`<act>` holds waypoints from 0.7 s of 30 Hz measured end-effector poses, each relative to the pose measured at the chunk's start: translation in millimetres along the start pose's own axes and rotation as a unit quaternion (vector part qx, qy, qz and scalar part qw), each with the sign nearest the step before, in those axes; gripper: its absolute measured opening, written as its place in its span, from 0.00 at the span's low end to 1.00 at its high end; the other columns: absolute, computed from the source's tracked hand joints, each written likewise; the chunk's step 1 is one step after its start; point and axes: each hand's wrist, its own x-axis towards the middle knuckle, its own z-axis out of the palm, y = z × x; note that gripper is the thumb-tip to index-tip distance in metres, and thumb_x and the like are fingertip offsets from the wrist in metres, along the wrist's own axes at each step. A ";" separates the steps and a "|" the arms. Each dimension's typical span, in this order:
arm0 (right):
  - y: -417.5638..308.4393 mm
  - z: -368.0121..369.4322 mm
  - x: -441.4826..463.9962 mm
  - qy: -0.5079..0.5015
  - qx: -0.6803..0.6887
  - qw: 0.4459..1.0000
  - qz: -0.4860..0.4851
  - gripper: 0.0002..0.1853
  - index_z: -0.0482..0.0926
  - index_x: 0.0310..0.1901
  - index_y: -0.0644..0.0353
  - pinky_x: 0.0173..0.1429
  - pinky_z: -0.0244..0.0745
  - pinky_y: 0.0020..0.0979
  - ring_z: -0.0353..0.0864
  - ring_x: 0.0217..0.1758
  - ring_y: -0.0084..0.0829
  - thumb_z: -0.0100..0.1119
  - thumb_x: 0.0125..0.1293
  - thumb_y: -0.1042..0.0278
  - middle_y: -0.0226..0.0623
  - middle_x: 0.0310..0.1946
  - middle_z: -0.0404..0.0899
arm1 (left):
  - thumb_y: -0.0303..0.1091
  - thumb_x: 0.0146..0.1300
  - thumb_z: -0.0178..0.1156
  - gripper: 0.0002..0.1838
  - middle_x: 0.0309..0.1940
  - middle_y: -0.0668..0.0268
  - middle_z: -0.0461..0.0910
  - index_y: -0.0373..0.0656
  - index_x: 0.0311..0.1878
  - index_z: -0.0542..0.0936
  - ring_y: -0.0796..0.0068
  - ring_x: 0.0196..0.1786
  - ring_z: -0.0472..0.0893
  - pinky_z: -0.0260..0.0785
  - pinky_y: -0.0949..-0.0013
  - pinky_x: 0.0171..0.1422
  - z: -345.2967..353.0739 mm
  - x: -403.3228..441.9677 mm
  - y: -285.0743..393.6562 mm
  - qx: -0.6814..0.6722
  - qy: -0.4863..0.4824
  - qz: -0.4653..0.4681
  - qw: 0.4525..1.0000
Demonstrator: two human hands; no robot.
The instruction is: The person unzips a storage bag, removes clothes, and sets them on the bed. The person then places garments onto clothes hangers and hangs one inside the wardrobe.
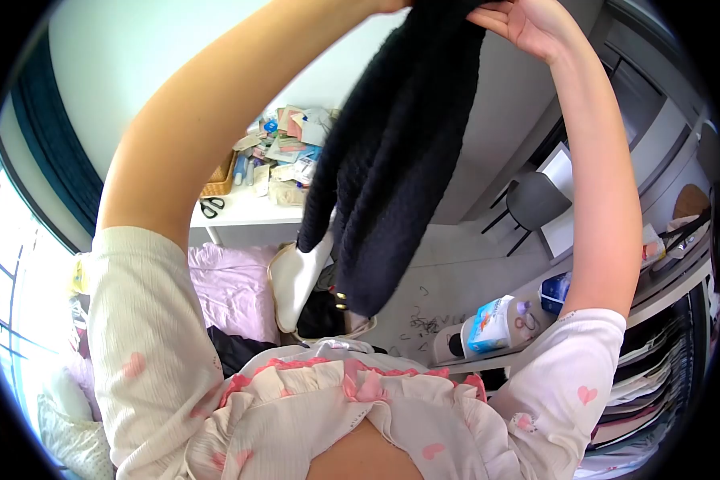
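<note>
A black knitted garment (408,152) with small gold buttons near its lower end hangs from the top of the head view, held up at arm's length. My right hand (528,24) grips its upper right edge, fingers bent against the cloth. At the upper left of the garment only a sliver of my left hand (392,5) shows; its fingers are cut off by the frame edge. Below the hanging cloth lies an open bag (294,284) with dark things inside, beside a lilac padded cover (232,288).
Behind stands a white table (248,210) with scissors (212,207), a wicker basket (218,176) and piled packets. A grey chair (538,202) is at the right, near a shelf top (448,340) with bottles and packs. Clothes (644,384) hang at lower right.
</note>
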 end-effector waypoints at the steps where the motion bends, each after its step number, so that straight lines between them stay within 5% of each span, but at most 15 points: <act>1: 1.7 6.0 1.6 0.005 0.000 1.000 0.000 0.16 0.71 0.47 0.72 0.57 0.79 0.44 0.82 0.48 0.48 0.41 0.72 0.65 0.53 0.45 0.79 | 0.52 0.69 0.55 0.26 0.44 0.55 0.81 0.34 0.49 0.78 0.69 0.45 0.81 0.74 0.66 0.52 8.9 -17.5 0.9 -0.001 -0.047 0.010 0.999; 2: 4.5 13.1 -1.6 -0.009 -0.001 1.000 -0.013 0.16 0.71 0.48 0.73 0.58 0.78 0.44 0.82 0.48 0.48 0.41 0.72 0.66 0.54 0.45 0.79 | 0.55 0.66 0.58 0.29 0.46 0.58 0.81 0.35 0.53 0.78 0.72 0.48 0.79 0.72 0.68 0.54 14.5 -36.4 8.6 0.078 -0.067 0.000 0.995; 5: 9.1 30.9 -7.8 -0.038 0.008 0.999 -0.018 0.17 0.70 0.51 0.74 0.60 0.76 0.44 0.81 0.49 0.49 0.40 0.72 0.66 0.55 0.47 0.78 | 0.38 0.57 0.70 0.27 0.48 0.60 0.81 0.35 0.57 0.75 0.72 0.51 0.79 0.68 0.69 0.61 -1.1 -60.5 8.9 0.150 -0.201 0.085 0.964; 9: 16.4 47.2 -0.6 -0.057 0.037 0.998 -0.001 0.18 0.69 0.53 0.74 0.61 0.76 0.44 0.79 0.53 0.49 0.41 0.73 0.66 0.57 0.49 0.77 | 0.22 0.50 0.69 0.36 0.54 0.59 0.75 0.37 0.64 0.66 0.69 0.55 0.75 0.67 0.68 0.63 -13.8 -81.1 1.1 0.289 -0.102 0.187 0.933; 14: 37.4 59.9 -19.0 -0.066 0.016 0.991 -0.114 0.19 0.69 0.53 0.74 0.60 0.76 0.40 0.78 0.56 0.48 0.50 0.70 0.66 0.58 0.52 0.75 | 0.19 0.54 0.64 0.32 0.49 0.56 0.77 0.40 0.63 0.67 0.66 0.49 0.79 0.75 0.63 0.53 -41.6 -84.2 0.2 0.072 -0.086 0.040 0.993; 17: 90.8 47.7 -32.8 -0.003 -0.078 0.950 -0.303 0.30 0.76 0.55 0.65 0.61 0.68 0.30 0.77 0.55 0.29 0.67 0.59 0.50 0.42 0.49 0.79 | 0.24 0.57 0.64 0.21 0.43 0.54 0.81 0.35 0.56 0.74 0.62 0.43 0.82 0.79 0.61 0.49 -74.5 -97.7 -5.0 -0.019 -0.015 -0.026 0.999; 19: 143.5 66.3 -58.3 0.011 -0.174 0.958 -0.227 0.49 0.55 0.71 0.64 0.71 0.58 0.38 0.63 0.71 0.40 0.68 0.57 0.45 0.52 0.68 0.59 | 0.27 0.59 0.64 0.17 0.40 0.54 0.82 0.34 0.52 0.77 0.60 0.42 0.83 0.79 0.60 0.49 -104.7 -104.7 -16.0 -0.087 0.025 -0.039 0.995; 21: 208.2 90.6 -77.1 -0.090 -0.191 0.971 -0.109 0.56 0.46 0.74 0.65 0.75 0.51 0.39 0.52 0.76 0.46 0.71 0.54 0.47 0.57 0.72 0.52 | 0.28 0.59 0.63 0.16 0.39 0.53 0.82 0.34 0.50 0.78 0.60 0.40 0.83 0.80 0.59 0.47 -128.0 -114.9 -28.6 -0.123 0.097 -0.041 0.987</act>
